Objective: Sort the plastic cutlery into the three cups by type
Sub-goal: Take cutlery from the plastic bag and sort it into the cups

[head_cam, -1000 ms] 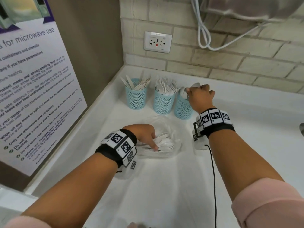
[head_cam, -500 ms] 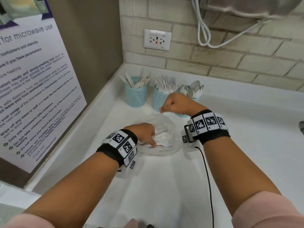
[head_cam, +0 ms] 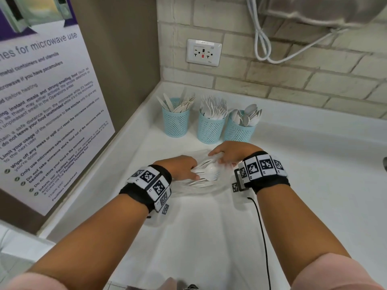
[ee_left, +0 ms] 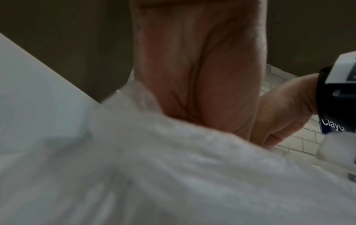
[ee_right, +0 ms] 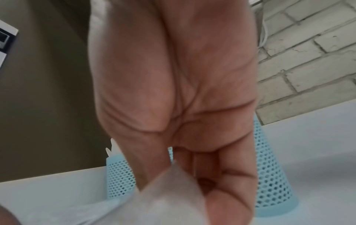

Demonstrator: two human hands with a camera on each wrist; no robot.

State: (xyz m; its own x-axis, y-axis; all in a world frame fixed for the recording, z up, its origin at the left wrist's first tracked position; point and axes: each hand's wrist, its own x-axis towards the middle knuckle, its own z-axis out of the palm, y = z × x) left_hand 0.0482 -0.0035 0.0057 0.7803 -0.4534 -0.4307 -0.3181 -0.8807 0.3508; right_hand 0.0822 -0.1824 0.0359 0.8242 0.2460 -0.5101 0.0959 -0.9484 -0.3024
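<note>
Three blue mesh cups stand in a row near the back wall: the left cup point(head_cam: 176, 122) holds knives, the middle cup point(head_cam: 211, 128) forks, the right cup point(head_cam: 240, 130) spoons. In front of them a clear plastic bag point(head_cam: 188, 187) lies on the counter with white forks and spoons point(head_cam: 207, 173) inside. My left hand point(head_cam: 193, 170) grips this bundle of cutlery at its left end. My right hand point(head_cam: 217, 158) pinches the bag's film at the far right; in the right wrist view its curled fingers point(ee_right: 221, 190) hold the film point(ee_right: 169, 201).
The white counter point(head_cam: 314, 185) meets a brick wall behind and a brown side wall with a poster point(head_cam: 41, 105) on the left. A socket point(head_cam: 203, 52) and a looped white cable point(head_cam: 263, 45) hang above. A black wire point(head_cam: 262, 237) trails from my right wrist.
My right hand has come back from the spoon cup, down and toward me, and has taken hold of the bag. My left hand has stayed on the cutlery.
</note>
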